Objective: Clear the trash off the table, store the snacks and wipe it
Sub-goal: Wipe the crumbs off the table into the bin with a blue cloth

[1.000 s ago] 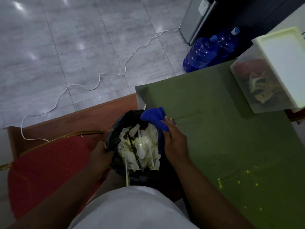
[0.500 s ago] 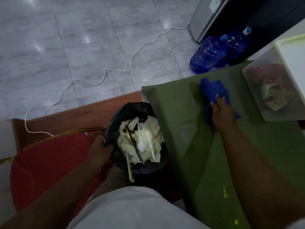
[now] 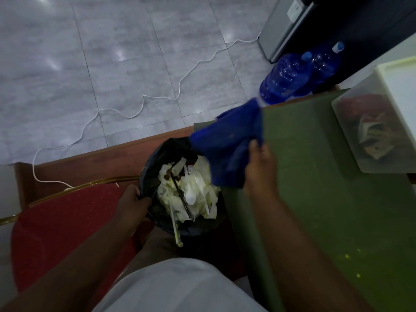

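A black trash bag (image 3: pixel 157 170) stands open beside the table's left edge, stuffed with white napkins, plastic cutlery (image 3: pixel 193 188) and a black straw. My left hand (image 3: pixel 132 203) grips the bag's rim on its left side. My right hand (image 3: pixel 258 167) holds a blue cloth (image 3: pixel 229 143) at the left edge of the green table (image 3: pixel 315 199), the cloth hanging partly over the bag's mouth. A few yellow crumbs (image 3: pixel 347 256) lie on the green surface near me.
A clear plastic box (image 3: pixel 371 131) with snack packets and a white lid (image 3: pixel 403 91) sits at the table's right. A red chair (image 3: pixel 63 224) stands at left. Two blue water bottles (image 3: pixel 286 77) and a white cable (image 3: pixel 139 109) lie on the tiled floor.
My right hand swept the blue cloth from the middle of the table back to its left edge, over the bag. The left hand kept its grip on the bag rim.
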